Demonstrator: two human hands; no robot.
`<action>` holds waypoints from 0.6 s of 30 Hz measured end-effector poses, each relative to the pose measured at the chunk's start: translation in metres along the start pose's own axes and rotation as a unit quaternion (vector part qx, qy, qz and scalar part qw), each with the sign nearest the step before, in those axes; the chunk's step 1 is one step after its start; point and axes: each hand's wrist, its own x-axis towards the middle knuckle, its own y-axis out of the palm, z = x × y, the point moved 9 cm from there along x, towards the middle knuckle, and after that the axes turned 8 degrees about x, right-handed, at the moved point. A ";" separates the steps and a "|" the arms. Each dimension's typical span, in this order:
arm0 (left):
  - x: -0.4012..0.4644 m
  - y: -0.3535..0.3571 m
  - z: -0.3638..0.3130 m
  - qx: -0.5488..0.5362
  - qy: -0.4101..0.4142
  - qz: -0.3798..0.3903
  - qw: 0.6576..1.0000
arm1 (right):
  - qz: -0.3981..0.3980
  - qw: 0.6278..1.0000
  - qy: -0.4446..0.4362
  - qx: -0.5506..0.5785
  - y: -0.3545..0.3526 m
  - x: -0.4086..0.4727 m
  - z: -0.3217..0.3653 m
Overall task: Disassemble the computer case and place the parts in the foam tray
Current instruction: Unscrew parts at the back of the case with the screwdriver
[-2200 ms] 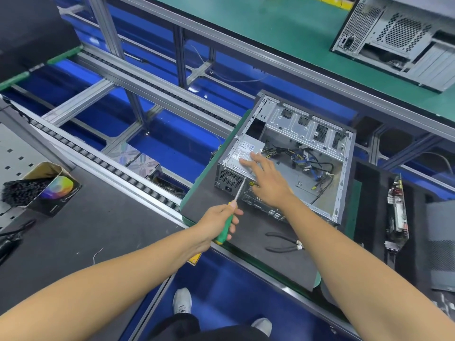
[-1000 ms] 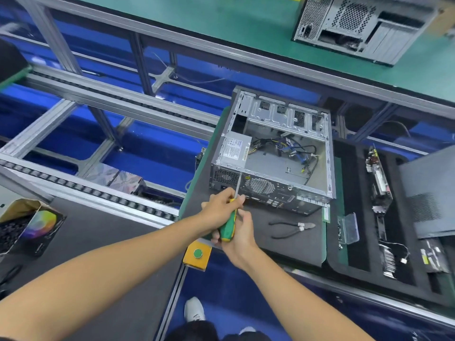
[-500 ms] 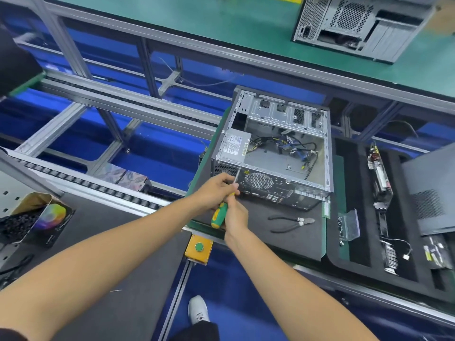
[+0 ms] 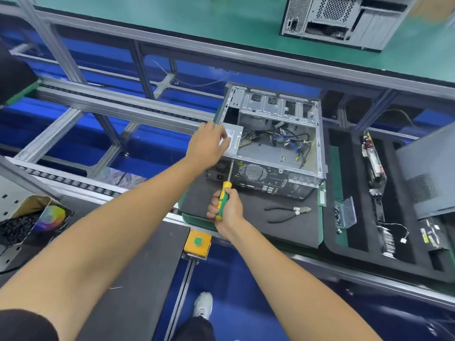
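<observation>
A: Computer case (image 4: 275, 146) sits open on the dark mat (image 4: 248, 217), just beyond both sets of fingers. Foam tray (image 4: 344, 183) is beside it, away from the hands.

B: Hands?

A: Right hand (image 4: 225, 207) has fingers curled tight round the green-yellow screwdriver (image 4: 224, 193), tip against the case's rear panel. Left hand (image 4: 208, 145) rests on the power supply (image 4: 234, 141); fingers bent over its top, can't tell if gripping.

B: Anything near?

A: Cutters (image 4: 288, 214) on the mat, just beside the right fingers.
</observation>
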 end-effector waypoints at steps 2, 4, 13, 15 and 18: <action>0.036 0.004 -0.006 0.027 0.041 0.011 0.999 | 0.012 1.000 0.008 0.019 0.001 0.001 -0.002; 0.063 0.027 -0.015 0.048 0.059 0.088 0.993 | 0.024 0.999 0.008 0.028 0.002 0.003 -0.001; 0.075 0.097 -0.021 0.159 0.111 0.119 0.974 | 0.037 0.997 0.027 0.063 0.009 0.007 -0.007; 0.078 0.099 -0.021 0.155 0.112 0.103 0.976 | 0.025 0.999 0.026 0.040 0.006 0.008 -0.005; 0.078 0.099 -0.020 0.132 0.102 0.089 0.982 | -0.006 1.000 0.022 -0.005 -0.001 0.008 -0.001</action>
